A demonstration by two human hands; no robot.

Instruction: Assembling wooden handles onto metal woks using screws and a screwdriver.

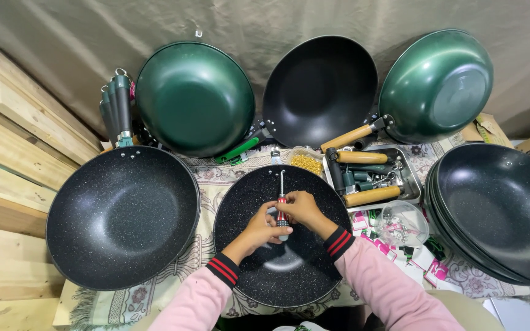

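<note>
Both hands, left & right, are gripping a screwdriver tight inside the speckled pan; tip could be slipping w/ sideways push, scratching the coating.

Left arm: comes up from the bottom edge, angled inward to the right, in a pink sleeve with a black cuff striped red.
Left hand: curled, knuckles up, fingers bent inward and pressed against the right hand.
Right arm: enters from lower right, angled inward to the left, same pink sleeve and striped cuff.
Right hand: sits just above the left, back of the hand up, fingers closed in a pinch.
Wrists: both bare past the cuffs, bent toward each other.
Hands together: touching at the centre of view.
</note>
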